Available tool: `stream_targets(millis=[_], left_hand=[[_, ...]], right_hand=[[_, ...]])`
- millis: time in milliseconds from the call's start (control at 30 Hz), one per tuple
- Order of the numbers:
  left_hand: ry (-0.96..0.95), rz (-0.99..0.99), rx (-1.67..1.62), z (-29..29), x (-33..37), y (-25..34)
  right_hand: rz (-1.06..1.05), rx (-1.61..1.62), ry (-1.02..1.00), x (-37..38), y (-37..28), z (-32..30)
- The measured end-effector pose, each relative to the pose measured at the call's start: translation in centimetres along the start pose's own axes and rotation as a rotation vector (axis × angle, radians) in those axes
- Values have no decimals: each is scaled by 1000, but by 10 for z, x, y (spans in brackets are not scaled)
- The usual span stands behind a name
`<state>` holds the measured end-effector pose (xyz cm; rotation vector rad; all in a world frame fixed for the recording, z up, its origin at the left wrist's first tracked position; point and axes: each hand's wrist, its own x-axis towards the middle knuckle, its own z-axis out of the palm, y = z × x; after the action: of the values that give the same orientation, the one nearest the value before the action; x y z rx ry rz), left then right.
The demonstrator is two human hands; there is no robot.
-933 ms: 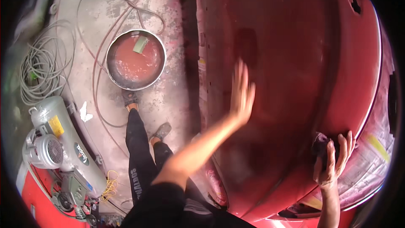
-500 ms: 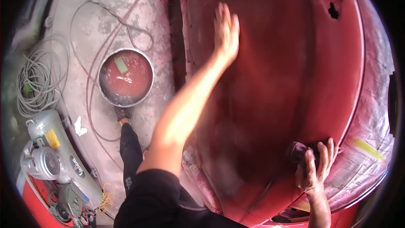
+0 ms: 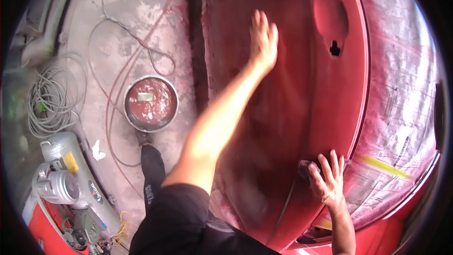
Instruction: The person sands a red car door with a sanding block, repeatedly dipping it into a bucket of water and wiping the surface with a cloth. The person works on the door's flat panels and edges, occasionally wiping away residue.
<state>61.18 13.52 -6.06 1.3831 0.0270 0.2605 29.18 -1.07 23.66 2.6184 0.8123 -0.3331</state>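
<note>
- Apparently, we are in the middle of rubbing, or of checking by touch, the large, dull red, curved metal car panel; this is our judgement, because both hands are at its surface.
- Our bare left hand lies over the middle part of this panel. Its fingers are stretched out and we see nothing in them; if the palm presses firmly, we cannot tell.
- Our bare right hand is near the panel's outer edge, with fingers spread, and it seems to hold, at its thumb side, the dark, crumpled cloth-like pad. The pad is on the red panel; its hidden part we cannot describe.
- Beyond that edge, we have the pinkish, wrinkled masking sheet with a yellow strip.
- On the grey, stained concrete floor, well apart from both hands, stands the round, metal-rimmed basin with reddish liquid and a pale green, rectangular block in it.
- In our opinion, the next move calls for flat, even pressure, and for care near the edge, so that the masking sheet is not caught.
</note>
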Motion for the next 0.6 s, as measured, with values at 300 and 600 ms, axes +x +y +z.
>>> stream_targets(millis=[300, 600], left_hand=[[-122, 269, 105, 20, -79, 29], [-131, 213, 39, 23, -47, 44]], right_hand=[[28, 51, 101, 97, 63, -28], [22, 28, 72, 95, 62, -31]])
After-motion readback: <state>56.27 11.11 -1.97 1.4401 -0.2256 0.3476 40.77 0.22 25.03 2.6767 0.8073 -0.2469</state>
